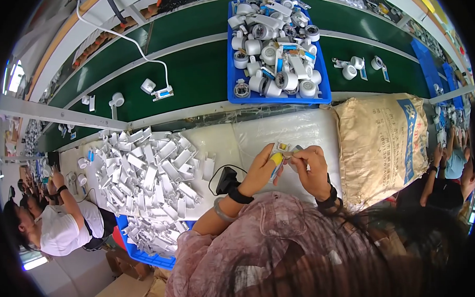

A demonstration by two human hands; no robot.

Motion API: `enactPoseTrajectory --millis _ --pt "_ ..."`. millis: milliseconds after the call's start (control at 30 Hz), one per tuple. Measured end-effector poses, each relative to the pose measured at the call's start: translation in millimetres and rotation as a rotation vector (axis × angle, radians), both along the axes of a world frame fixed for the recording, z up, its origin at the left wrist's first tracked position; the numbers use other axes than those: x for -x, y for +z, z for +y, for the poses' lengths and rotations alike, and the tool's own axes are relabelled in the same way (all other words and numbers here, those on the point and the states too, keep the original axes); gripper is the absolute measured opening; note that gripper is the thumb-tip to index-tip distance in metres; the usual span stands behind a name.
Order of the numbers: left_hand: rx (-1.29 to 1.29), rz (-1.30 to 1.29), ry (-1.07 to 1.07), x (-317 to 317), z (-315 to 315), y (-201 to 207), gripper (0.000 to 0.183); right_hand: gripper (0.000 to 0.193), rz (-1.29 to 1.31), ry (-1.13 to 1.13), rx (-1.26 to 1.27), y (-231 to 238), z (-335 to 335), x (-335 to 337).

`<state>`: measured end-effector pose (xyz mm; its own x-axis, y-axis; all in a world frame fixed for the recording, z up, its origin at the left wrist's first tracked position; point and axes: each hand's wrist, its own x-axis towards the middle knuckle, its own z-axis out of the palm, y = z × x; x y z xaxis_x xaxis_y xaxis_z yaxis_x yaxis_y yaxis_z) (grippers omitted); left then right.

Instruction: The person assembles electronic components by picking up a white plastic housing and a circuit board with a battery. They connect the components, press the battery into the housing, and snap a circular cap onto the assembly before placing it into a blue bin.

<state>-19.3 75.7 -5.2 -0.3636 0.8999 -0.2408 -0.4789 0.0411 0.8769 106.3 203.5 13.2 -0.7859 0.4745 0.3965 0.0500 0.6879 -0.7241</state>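
Observation:
My left hand (260, 171) is closed around a small white plastic part (283, 146) with a blue strip below it. A yellow patch (276, 158) shows at its thumb; whether it is a thumb cover or a tool I cannot tell. The fingers of my right hand (313, 169) are pinched together at the right side of that part, and what lies between them is too small to make out. Both hands are above the plastic-covered worktop (258, 132). Left of them lies a heap of white plastic housings (149, 167), with a single housing (209, 167) beside it.
A blue tray (324, 88) full of round white lamp-like units stands on the green conveyor (193, 71). A brown sack (376, 149) borders my right side. A black adapter (228, 179) lies near my left wrist. A blue bin (147, 256) holds more housings. Co-workers sit at both sides.

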Motion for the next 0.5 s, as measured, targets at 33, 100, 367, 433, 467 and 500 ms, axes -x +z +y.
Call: enactPoseTrajectory --millis 33,100,367,433,467,500 --pt "-0.030 0.032 0.034 -0.7 1.4 1.2 0.028 0.016 0.007 0.025 0.002 -1.5 0.0 -0.7" --pt "-0.046 0.025 0.022 -1.2 1.5 2.3 0.028 0.016 0.012 0.048 0.005 -1.8 0.1 -1.8" --pt "-0.018 0.096 -0.029 -4.0 -3.8 6.8 0.036 0.021 0.074 -0.003 0.003 -9.3 -4.0 -3.9" --pt "-0.039 0.100 -0.050 -4.1 -3.2 9.1 0.036 0.021 0.078 -0.011 0.009 -9.3 -4.7 -3.9" --pt "-0.038 0.099 -0.050 -4.1 -3.3 9.4 0.036 0.022 0.083 -0.019 0.014 -9.5 -5.1 -3.6" --pt "-0.025 0.107 -0.054 -4.0 -3.4 9.5 0.035 0.022 0.081 -0.019 0.015 -10.3 -5.6 -3.2"
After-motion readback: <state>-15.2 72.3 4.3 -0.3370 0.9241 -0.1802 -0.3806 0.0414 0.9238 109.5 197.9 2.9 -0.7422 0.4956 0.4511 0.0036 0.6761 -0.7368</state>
